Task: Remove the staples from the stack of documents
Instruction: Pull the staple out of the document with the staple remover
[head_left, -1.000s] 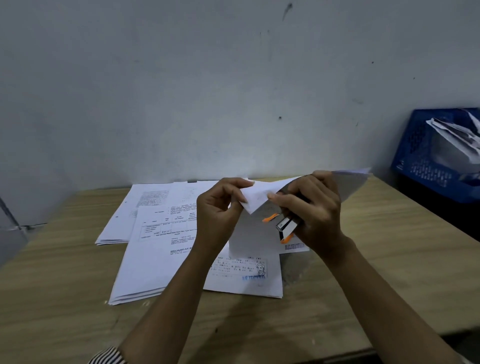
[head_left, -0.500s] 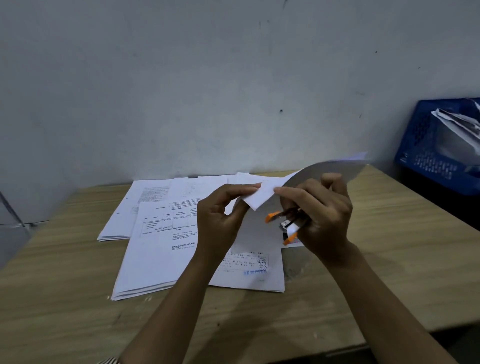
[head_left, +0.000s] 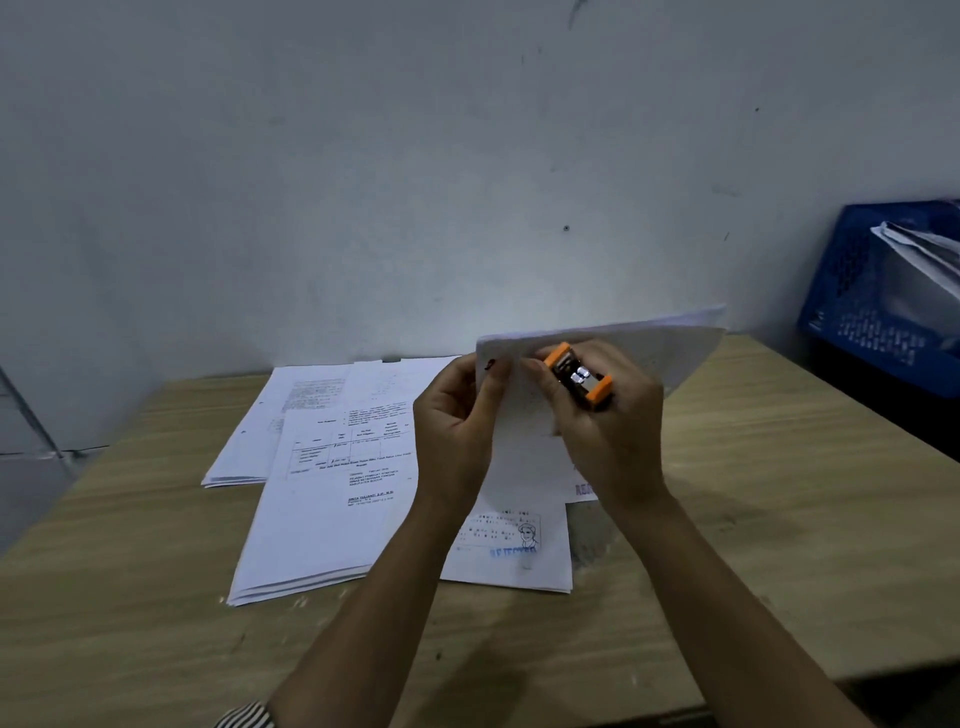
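A stapled white document (head_left: 670, 353) is held up above the wooden table (head_left: 779, 519). My left hand (head_left: 457, 431) pinches its near left corner between thumb and fingers. My right hand (head_left: 602, 431) grips an orange and metal staple remover (head_left: 579, 378), whose jaws rest against the paper close to that corner. No staple can be made out. Beneath my hands lie more papers: a printed stack (head_left: 332, 493), a sheet with a blue stamp and an ID picture (head_left: 514, 545), and another pile (head_left: 270, 415) further back.
A blue plastic crate (head_left: 852, 291) holding crumpled papers stands at the right, beside the table's far right corner. A grey wall runs directly behind the table. Bare wood lies to the right of the papers and along the front edge.
The held document has been turned up so its flat face shows. My right hand rotated the staple remover from under the folded corner to on top, against the paper. My left hand stayed on the corner.
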